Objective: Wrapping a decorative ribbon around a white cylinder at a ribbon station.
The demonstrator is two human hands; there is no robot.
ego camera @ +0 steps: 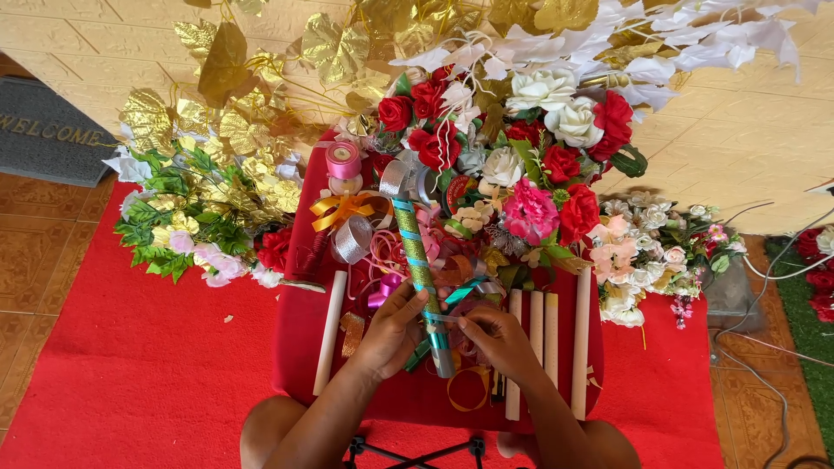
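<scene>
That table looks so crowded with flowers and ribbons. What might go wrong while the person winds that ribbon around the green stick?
The left hand and right hand hold a glittery green stick half wrapped in teal ribbon; if the grip loosens, the wrap may unwind. The stick's top sits among loose ribbon curls and could snag them. The white rods lie near the red table's edge and might roll off if bumped.

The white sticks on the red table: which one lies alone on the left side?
The slanted stick left of the left hand; the others lie grouped right of the right hand.
</scene>
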